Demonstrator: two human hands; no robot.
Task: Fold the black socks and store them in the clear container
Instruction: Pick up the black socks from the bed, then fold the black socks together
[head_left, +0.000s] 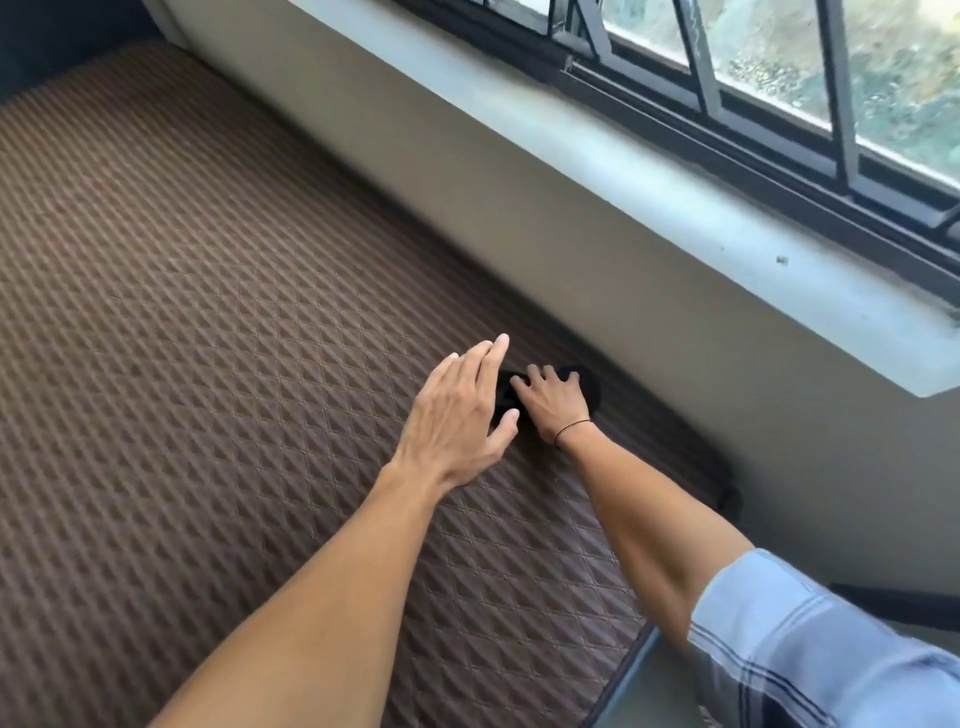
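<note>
The black sock is pinned flat on the quilted brown mattress near the wall by the right hand, fingers spread, left hand open above; the fold could spring loose if released.

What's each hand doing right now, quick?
Left hand: open, fingers flat, over the black fabric socks.
Right hand: open, pressing down on the socks.

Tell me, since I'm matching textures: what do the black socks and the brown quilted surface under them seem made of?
Black socks: apparently soft matte knit fabric; they lie limp and flat under the right hand, without shine. Brown quilted mattress cover: probably woven or synthetic textile, stitched in a diamond pattern with a slight sheen; the exact fibre cannot be told.
</note>
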